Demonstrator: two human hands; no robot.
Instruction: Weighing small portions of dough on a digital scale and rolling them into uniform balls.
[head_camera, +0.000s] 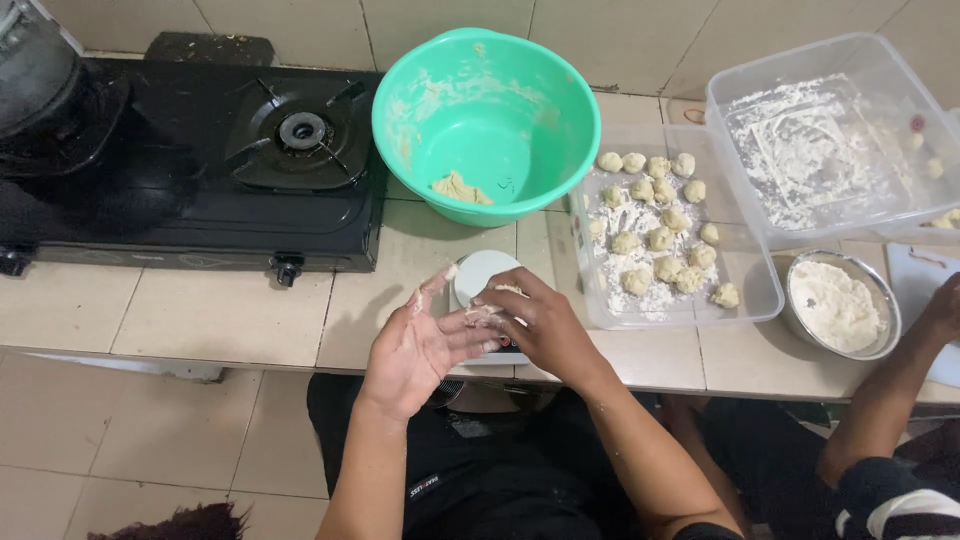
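Floury left hand (415, 345) fingers spread, empty; right hand (535, 325) fingers curled round soft dough lump (506, 290) over round white scale (482, 275).

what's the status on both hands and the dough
Left hand open, floury. Right hand rolling dough piece over small scale. Nothing in the way.

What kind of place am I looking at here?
Most likely a home kitchen: a gas stove sits on a tiled counter, beside a green mixing bowl and a tray of dough balls.
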